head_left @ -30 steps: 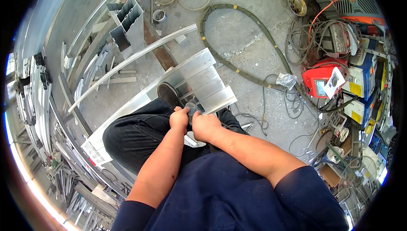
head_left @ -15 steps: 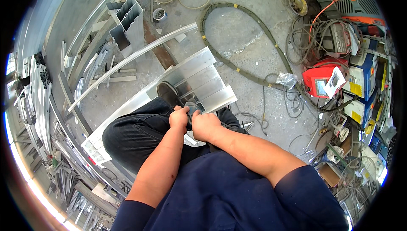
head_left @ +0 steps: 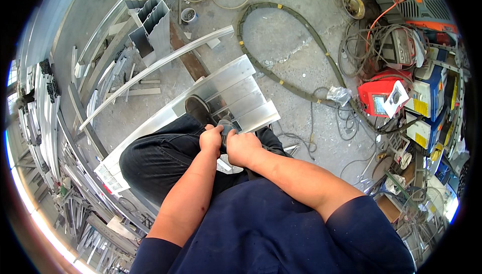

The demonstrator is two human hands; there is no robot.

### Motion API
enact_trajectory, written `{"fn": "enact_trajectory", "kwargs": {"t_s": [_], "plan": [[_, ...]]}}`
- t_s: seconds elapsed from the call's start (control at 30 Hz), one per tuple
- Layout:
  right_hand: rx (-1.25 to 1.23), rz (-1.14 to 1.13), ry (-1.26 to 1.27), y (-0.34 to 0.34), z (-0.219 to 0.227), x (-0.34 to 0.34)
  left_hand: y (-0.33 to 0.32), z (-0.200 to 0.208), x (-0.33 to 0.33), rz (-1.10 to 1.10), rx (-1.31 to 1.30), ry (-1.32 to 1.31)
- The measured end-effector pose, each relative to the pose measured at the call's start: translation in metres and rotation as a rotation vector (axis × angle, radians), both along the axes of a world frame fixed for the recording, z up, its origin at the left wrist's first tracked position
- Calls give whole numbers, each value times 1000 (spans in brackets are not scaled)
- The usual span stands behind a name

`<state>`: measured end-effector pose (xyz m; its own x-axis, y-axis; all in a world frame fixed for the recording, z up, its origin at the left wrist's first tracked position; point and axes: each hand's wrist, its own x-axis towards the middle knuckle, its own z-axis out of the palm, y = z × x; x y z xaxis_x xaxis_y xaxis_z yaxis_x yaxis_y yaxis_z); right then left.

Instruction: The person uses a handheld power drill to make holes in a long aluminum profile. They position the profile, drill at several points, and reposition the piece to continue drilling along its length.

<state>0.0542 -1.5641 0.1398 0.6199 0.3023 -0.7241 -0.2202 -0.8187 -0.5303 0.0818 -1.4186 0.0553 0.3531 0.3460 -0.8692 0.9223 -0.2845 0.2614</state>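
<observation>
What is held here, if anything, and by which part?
A grey, tool-like object, held from either side by the left grip and the right grip. Exactly which part they grasp is hidden.

This is a metalworking shop. The concrete floor [head_left: 288, 25] is scuffed and sprinkled with small scraps, and long metal lengths [head_left: 48, 128] crowd the left side in heaps. Hollow metal profiles [head_left: 159, 28] stand near a small white bucket [head_left: 189, 16] of tiny pieces. A thick dark hose [head_left: 279, 6] with yellow bands loops across the ground, and the right side is packed with a red machine [head_left: 368, 94] bearing a small screen, tangled cables [head_left: 355, 48] and a wire-caged fan [head_left: 425, 208].
</observation>
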Motion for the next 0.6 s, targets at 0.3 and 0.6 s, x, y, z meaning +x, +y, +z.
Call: {"fn": "enact_trajectory", "kwargs": {"t_s": [0.3, 0.6], "plan": [[1, 3, 4, -1, 1, 2, 2, -4, -1, 7, -12, -7], [6, 11, 0, -3, 0, 2, 2, -7, -3, 2, 10, -2]]}}
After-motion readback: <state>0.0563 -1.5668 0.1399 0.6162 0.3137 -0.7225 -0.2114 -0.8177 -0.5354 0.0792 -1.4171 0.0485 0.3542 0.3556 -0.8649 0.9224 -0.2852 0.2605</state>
